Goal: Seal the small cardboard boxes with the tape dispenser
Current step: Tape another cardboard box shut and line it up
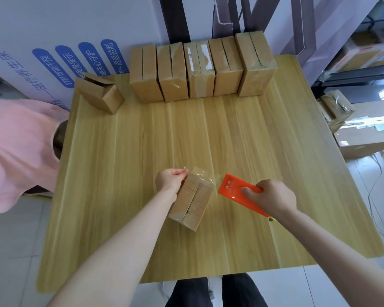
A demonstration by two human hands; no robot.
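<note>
A small cardboard box (192, 201) lies on the wooden table (208, 134) near its front middle, flaps closed with a seam down its length. My left hand (170, 181) is at the box's far end, pinching a strip of clear tape (200, 172) against it. The tape runs to the right, to an orange tape dispenser (235, 189). My right hand (273, 199) grips that dispenser just right of the box, its thumb on the orange face.
Several taped boxes (200, 69) stand in a row along the table's far edge. One box with open flaps (101, 94) lies tipped at the far left corner. A person in pink (16, 151) is at the left. Larger cartons (364, 127) sit right of the table.
</note>
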